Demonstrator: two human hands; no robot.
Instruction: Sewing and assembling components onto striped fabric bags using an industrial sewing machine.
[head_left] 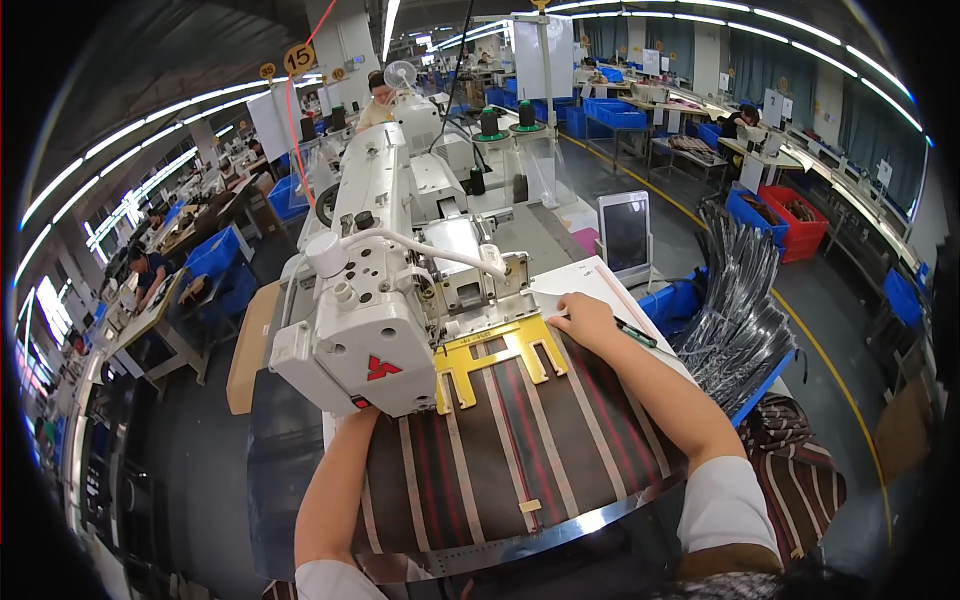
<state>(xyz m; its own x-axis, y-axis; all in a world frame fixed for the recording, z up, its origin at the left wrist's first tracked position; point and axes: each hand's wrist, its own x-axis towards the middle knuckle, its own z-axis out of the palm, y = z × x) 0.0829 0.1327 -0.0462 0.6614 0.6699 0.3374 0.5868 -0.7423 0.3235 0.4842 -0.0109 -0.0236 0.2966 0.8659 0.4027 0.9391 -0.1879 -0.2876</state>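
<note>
Brown fabric with cream and red stripes (480,490) lies spread in front of a white industrial sewing machine (350,340). Over its far part sits a yellow slotted metal plate (500,362), under the machine head. My right hand (588,322) is at the fabric's far right edge, to the right of the yellow plate, with bent fingers closed on the cloth. Behind the machine head, my left hand (362,420) is hidden; only the wrist and forearm show, lying over the fabric's left side. A small tan tab (529,506) is on the fabric near the front edge.
Right of my right hand lies a dark green pen (636,333). A tablet-like screen (625,234) stands behind it. Bundled clear and dark strips (735,320) fill the right side, above more striped fabric (795,470). Thread cones (489,123) stand behind the machine. Several people work farther off.
</note>
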